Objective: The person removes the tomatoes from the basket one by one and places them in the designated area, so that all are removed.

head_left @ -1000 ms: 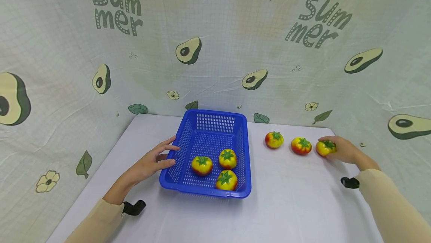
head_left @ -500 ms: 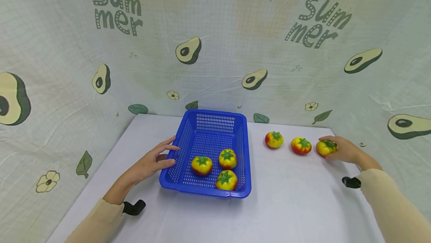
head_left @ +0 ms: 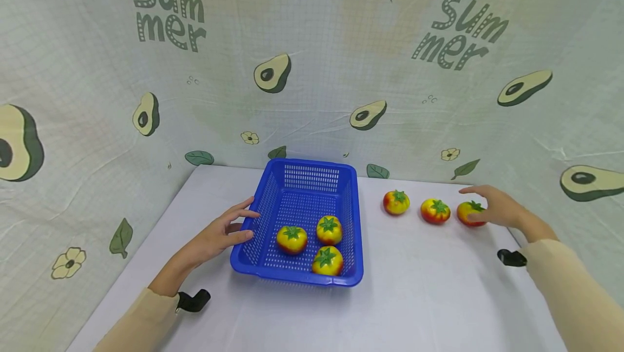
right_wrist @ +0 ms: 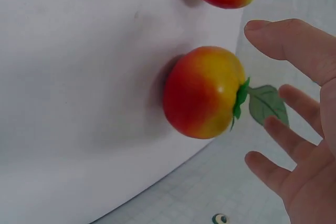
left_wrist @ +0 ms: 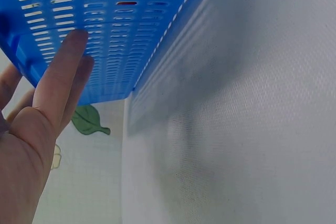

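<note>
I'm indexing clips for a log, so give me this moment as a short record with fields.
Container: blue perforated basket on a white table
Basket contents: three red-and-yellow tomato-like fruits, the left one, the rear right one and the front right one
Outside basket: three similar fruits to its right, the nearest one, the middle one and the farthest one
Left hand: touching the basket's left side
Right hand: open beside the farthest one, not gripping it
Backdrop: pale cloth printed with avocados

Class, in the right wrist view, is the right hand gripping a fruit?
No, a printed leaf shows in the gap between the right hand and the nearest fruit.
</note>
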Demonstrator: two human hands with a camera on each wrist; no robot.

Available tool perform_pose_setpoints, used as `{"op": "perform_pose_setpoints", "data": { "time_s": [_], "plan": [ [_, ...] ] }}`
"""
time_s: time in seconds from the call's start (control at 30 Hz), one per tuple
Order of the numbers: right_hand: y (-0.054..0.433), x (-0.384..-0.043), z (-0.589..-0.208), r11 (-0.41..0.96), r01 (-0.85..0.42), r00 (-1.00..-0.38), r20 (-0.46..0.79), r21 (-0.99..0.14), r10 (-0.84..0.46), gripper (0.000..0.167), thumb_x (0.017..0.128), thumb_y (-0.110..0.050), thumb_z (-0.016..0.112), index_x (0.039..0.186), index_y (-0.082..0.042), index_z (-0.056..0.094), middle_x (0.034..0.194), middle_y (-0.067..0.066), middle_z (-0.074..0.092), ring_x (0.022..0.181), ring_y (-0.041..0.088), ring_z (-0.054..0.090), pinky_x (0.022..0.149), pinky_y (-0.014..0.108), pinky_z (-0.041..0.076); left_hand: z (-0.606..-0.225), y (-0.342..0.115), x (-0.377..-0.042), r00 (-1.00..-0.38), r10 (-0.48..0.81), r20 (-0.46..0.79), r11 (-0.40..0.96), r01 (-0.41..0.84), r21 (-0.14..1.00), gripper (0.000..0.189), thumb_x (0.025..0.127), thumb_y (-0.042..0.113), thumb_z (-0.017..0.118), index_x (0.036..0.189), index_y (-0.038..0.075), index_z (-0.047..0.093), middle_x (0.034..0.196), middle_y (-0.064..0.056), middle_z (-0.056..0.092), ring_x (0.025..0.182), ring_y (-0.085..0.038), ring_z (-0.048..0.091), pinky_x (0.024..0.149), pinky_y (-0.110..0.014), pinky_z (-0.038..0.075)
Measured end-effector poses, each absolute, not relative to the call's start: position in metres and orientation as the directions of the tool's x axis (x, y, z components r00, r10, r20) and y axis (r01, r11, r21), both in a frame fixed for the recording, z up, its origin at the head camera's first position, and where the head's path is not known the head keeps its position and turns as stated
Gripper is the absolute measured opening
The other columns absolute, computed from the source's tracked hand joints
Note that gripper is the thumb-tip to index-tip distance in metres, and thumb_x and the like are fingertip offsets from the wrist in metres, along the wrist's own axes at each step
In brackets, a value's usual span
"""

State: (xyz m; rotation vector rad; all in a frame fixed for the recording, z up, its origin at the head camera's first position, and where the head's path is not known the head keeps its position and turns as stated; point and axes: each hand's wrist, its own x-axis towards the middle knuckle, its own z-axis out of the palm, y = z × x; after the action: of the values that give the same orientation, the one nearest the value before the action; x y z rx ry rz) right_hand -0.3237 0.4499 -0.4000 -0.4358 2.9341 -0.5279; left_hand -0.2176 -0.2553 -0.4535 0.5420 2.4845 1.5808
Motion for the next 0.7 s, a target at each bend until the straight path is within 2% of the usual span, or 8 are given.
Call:
{"op": "perform_pose_setpoints", "data": {
  "time_s": [0.13,0.33,0.53,0.7],
  "plan": [
    [0.435,-0.323,-0.387,0.887,-0.289,-0.944,-0.049,-0.359,-0.327,0.065,0.093,-0.02,0.083,0.149,-0.004,0.054,0.154,0.037,0.04,0.137,0.059,0.036,0.106,0.083,0.035,-0.453,-0.256,-0.218,-0.925,0.374,0.067,0.379,0.218,0.899,0.049,0.103,0.025,0.071,0.149,0.016,0.058,0.179,-0.01,0.013,0.147,-0.055,0.04,0.116,-0.07,0.039],
    [0.41,-0.325,-0.372,0.88,-0.364,-0.925,0.011,-0.306,-0.379,0.063,0.093,-0.024,0.084,0.147,-0.006,0.058,0.155,0.033,0.044,0.138,0.057,0.039,0.105,0.082,0.038,-0.453,-0.256,-0.217,-0.923,0.378,0.07,0.376,0.222,0.9,0.048,0.103,0.025,0.07,0.149,0.016,0.058,0.179,-0.01,0.012,0.148,-0.055,0.038,0.117,-0.071,0.037],
    [0.374,-0.323,-0.353,0.868,-0.396,-0.913,0.026,-0.3,-0.408,0.064,0.093,-0.03,0.084,0.149,-0.011,0.059,0.158,0.028,0.042,0.144,0.056,0.036,0.106,0.082,0.038,-0.453,-0.256,-0.216,-0.92,0.382,0.085,0.379,0.24,0.894,0.048,0.104,0.027,0.07,0.149,0.016,0.058,0.179,-0.01,0.013,0.154,-0.053,0.029,0.119,-0.072,0.033],
    [0.347,-0.318,-0.34,0.838,-0.451,-0.886,0.041,-0.306,-0.462,0.064,0.093,-0.029,0.084,0.15,-0.014,0.058,0.159,0.024,0.045,0.146,0.051,0.037,0.108,0.079,0.039,-0.454,-0.256,-0.217,-0.918,0.387,0.083,0.372,0.238,0.897,0.048,0.104,0.026,0.07,0.149,0.015,0.058,0.179,-0.01,0.013,0.152,-0.053,0.033,0.118,-0.072,0.035]
  ]
}}
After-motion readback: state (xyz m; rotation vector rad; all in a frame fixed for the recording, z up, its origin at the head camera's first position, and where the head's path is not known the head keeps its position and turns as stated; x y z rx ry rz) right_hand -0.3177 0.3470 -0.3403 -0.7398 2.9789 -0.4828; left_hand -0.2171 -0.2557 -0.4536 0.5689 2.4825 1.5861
